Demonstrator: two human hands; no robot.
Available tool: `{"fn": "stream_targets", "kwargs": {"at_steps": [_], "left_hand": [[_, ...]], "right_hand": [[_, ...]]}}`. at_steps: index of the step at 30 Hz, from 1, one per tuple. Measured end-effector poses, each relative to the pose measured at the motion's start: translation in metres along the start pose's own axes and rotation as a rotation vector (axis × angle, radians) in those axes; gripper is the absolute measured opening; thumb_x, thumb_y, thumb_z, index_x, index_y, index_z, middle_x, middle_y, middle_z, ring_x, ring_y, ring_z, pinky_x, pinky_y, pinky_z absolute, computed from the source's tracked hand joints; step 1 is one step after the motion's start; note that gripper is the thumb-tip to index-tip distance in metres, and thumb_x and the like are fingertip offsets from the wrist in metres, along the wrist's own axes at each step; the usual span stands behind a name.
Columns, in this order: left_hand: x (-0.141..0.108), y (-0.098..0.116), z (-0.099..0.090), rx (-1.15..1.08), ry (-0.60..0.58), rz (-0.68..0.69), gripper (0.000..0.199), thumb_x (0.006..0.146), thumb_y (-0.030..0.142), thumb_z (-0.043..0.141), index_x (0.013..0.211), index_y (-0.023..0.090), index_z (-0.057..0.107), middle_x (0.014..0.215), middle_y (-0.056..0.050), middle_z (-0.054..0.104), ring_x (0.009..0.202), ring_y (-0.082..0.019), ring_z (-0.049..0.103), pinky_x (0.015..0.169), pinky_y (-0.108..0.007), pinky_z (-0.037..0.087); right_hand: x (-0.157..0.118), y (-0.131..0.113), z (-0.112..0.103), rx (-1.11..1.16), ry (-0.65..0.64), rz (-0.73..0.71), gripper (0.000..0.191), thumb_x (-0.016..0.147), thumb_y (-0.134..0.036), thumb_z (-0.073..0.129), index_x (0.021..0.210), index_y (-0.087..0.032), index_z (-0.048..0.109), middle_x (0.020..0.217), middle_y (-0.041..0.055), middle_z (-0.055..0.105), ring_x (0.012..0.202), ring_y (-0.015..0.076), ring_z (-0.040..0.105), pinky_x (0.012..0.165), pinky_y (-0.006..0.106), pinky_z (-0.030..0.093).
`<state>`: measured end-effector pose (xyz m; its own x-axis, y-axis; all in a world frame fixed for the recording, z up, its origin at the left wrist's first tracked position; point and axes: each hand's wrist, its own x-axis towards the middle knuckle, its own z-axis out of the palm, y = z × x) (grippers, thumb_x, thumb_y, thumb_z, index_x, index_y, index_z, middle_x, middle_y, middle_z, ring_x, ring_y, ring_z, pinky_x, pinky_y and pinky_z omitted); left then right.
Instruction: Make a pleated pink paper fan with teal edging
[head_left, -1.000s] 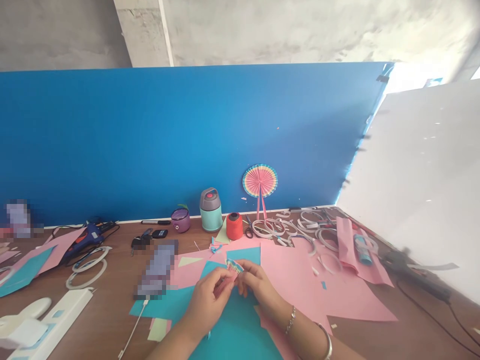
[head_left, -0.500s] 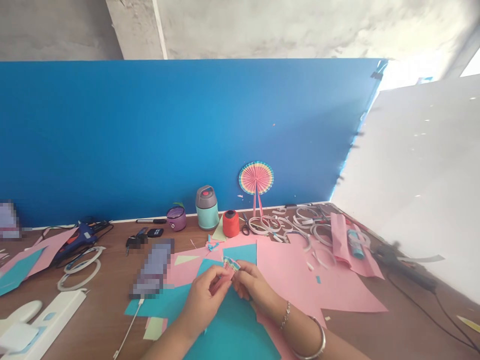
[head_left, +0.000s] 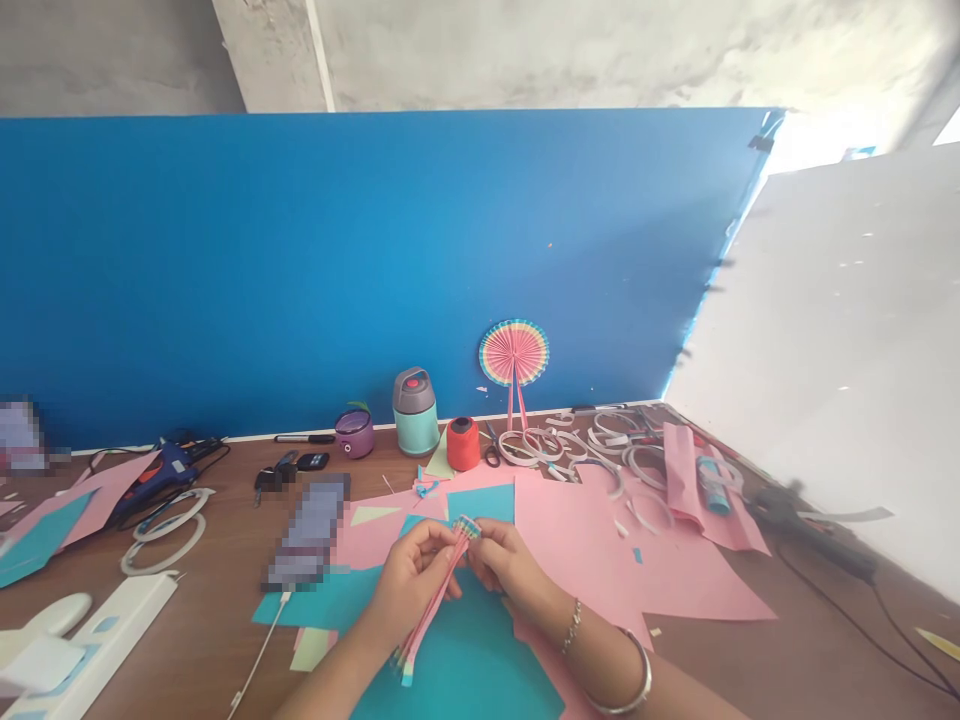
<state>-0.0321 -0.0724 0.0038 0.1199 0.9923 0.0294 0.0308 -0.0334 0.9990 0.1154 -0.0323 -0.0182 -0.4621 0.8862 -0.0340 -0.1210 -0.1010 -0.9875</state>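
Observation:
A narrow pleated paper strip [head_left: 431,612], pink with teal and yellow ends, slants between my hands over teal paper [head_left: 480,655]. My left hand [head_left: 412,575] pinches it near its upper end, thumb on top. The lower end points down toward me, beside my left wrist. At the strip's upper end my right hand [head_left: 504,560] is closed on its edge, with fingertips partly hidden behind the folds. Pink sheets [head_left: 570,540] lie under and to the right of my hands.
A round pleated fan [head_left: 514,353] leans on the blue partition. Before it stand a red thread spool [head_left: 463,445], scissors [head_left: 492,452], a teal flask [head_left: 415,415] and a purple cup [head_left: 355,434]. White tape rings [head_left: 525,447], a phone [head_left: 309,530] and a power strip [head_left: 112,650] surround the papers.
The pleated strip now shows at full length, its lower end visible below my left hand. Both hands have shifted slightly, and the view has moved a little.

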Motion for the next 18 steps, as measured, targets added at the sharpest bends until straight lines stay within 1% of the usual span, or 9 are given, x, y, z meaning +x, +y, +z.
{"fn": "stream_targets", "kwargs": {"at_steps": [3, 6, 8, 10, 12, 15, 18], "left_hand": [[-0.001, 0.002, 0.002, 0.058, -0.004, 0.025, 0.022, 0.082, 0.039, 0.055, 0.088, 0.018, 0.054, 0.076, -0.001, 0.063, 0.051, -0.01, 0.057, 0.052, -0.024, 0.047], [-0.005, 0.002, 0.003, 0.183, -0.022, 0.081, 0.016, 0.083, 0.027, 0.052, 0.098, 0.02, 0.052, 0.079, -0.001, 0.064, 0.058, -0.011, 0.058, 0.057, -0.024, 0.047], [-0.006, 0.001, 0.004, 0.286, -0.028, 0.113, 0.023, 0.081, 0.019, 0.05, 0.104, 0.022, 0.052, 0.083, -0.002, 0.063, 0.063, -0.012, 0.059, 0.059, -0.024, 0.046], [-0.004, -0.001, 0.003, 0.355, -0.015, 0.121, 0.031, 0.08, 0.015, 0.048, 0.109, 0.024, 0.051, 0.086, -0.002, 0.061, 0.064, -0.013, 0.058, 0.058, -0.024, 0.045], [0.0, -0.001, 0.002, 0.344, 0.018, 0.113, 0.035, 0.08, 0.016, 0.047, 0.114, 0.024, 0.048, 0.087, -0.002, 0.059, 0.064, -0.013, 0.058, 0.058, -0.024, 0.045], [0.008, 0.003, 0.002, 0.235, 0.092, 0.097, 0.046, 0.081, 0.018, 0.046, 0.125, 0.023, 0.038, 0.082, 0.001, 0.053, 0.065, -0.014, 0.059, 0.065, -0.028, 0.048], [0.013, 0.009, 0.003, 0.162, 0.092, 0.071, 0.055, 0.079, 0.021, 0.05, 0.132, 0.022, 0.033, 0.08, 0.002, 0.051, 0.066, -0.014, 0.06, 0.066, -0.03, 0.049]], "right_hand": [[0.001, -0.001, 0.001, -0.037, 0.031, 0.0, 0.016, 0.071, -0.03, 0.049, 0.062, -0.018, 0.05, 0.046, -0.0066, 0.041, 0.041, 0.0063, 0.032, 0.041, 0.021, 0.022], [0.0, -0.005, 0.002, -0.107, 0.092, -0.032, 0.015, 0.069, -0.027, 0.047, 0.057, -0.019, 0.046, 0.047, -0.0063, 0.041, 0.043, 0.0071, 0.035, 0.043, 0.021, 0.027], [0.0, -0.008, 0.002, -0.152, 0.143, -0.056, 0.013, 0.068, -0.026, 0.046, 0.057, -0.019, 0.045, 0.047, -0.0062, 0.041, 0.044, 0.0075, 0.037, 0.044, 0.021, 0.028], [-0.001, -0.011, 0.0, -0.173, 0.17, -0.069, 0.013, 0.069, -0.026, 0.045, 0.058, -0.019, 0.046, 0.047, -0.0058, 0.043, 0.044, 0.0079, 0.037, 0.045, 0.021, 0.029], [0.0, -0.011, -0.002, -0.176, 0.167, -0.073, 0.016, 0.073, -0.029, 0.045, 0.063, -0.018, 0.05, 0.049, -0.0052, 0.046, 0.044, 0.0082, 0.038, 0.045, 0.022, 0.03], [0.001, -0.008, -0.004, -0.174, 0.162, -0.08, 0.02, 0.079, -0.034, 0.045, 0.077, -0.018, 0.056, 0.056, -0.0041, 0.05, 0.045, 0.0086, 0.04, 0.046, 0.022, 0.031], [0.003, -0.005, -0.006, -0.178, 0.188, -0.102, 0.023, 0.08, -0.036, 0.047, 0.088, -0.017, 0.058, 0.06, -0.0033, 0.052, 0.048, 0.0095, 0.043, 0.047, 0.022, 0.034]]}}
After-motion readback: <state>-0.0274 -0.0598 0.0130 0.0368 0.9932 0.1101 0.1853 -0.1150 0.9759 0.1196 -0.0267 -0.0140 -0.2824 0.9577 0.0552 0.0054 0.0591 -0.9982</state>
